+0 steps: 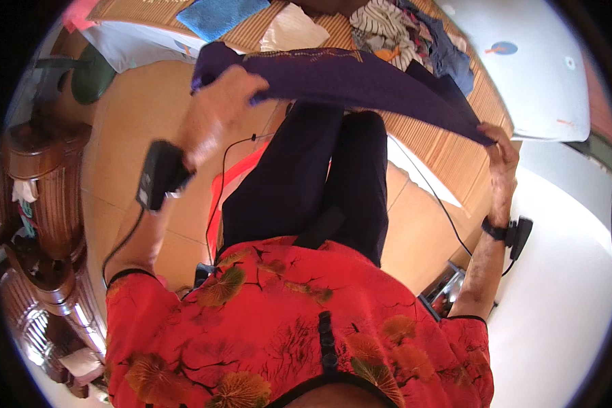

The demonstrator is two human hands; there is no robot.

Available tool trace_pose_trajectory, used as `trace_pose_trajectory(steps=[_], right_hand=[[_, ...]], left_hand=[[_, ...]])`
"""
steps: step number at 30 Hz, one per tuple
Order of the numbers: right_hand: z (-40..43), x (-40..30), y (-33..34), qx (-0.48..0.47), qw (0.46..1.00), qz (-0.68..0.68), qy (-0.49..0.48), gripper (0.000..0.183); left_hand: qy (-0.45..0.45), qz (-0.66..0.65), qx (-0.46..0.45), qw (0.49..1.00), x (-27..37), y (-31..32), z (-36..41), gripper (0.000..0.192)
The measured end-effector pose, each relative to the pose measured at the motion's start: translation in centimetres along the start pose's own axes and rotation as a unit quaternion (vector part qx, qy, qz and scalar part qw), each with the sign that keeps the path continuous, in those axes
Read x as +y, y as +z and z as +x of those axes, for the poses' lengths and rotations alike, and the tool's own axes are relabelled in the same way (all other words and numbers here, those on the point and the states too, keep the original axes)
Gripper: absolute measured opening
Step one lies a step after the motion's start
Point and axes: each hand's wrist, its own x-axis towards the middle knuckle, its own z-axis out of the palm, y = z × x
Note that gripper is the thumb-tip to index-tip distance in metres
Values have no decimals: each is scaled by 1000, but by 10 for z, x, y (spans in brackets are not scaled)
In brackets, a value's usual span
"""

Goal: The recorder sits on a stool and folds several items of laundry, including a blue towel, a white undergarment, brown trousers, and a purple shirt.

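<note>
A dark purple cloth garment (336, 76) with a patterned band along its far edge is stretched between my hands, above my knees and the near edge of a slatted mat. My left hand (217, 112), slightly blurred, grips its bunched left end. At the far right corner, my right hand (500, 148) pinches the fabric between thumb and fingers. Both wrists carry strapped black devices with cables.
On the slatted bamboo-like mat (438, 158) lie a blue cloth (219, 18), a cream cloth (291, 30) and a heap of mixed clothes (387, 28). Carved wooden furniture (56, 214) stands at left. A red-rimmed object (217, 204) is beside my legs, and a thin cable crosses nearby.
</note>
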Motion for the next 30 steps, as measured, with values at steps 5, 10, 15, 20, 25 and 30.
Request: trace_pose_trajectory(steps=[5, 10, 15, 20, 25, 30], right_hand=[[-144, 72, 36, 82, 982, 139, 100, 25], [-216, 110, 95, 74, 987, 63, 128, 18], [-254, 129, 108, 131, 977, 53, 157, 23], [-264, 137, 108, 34, 969, -39, 243, 25], [-147, 6, 118, 128, 990, 10, 55, 24], [-92, -75, 182, -85, 991, 38, -96, 34]], left_hand=[[79, 21, -154, 985, 65, 41, -42, 26], [91, 16, -255, 963, 90, 54, -44, 28], [112, 43, -291, 949, 106, 63, -49, 30], [100, 22, -335, 937, 127, 68, -36, 42], [63, -36, -288, 955, 104, 41, -27, 39], [-121, -88, -303, 941, 48, 22, -44, 34]])
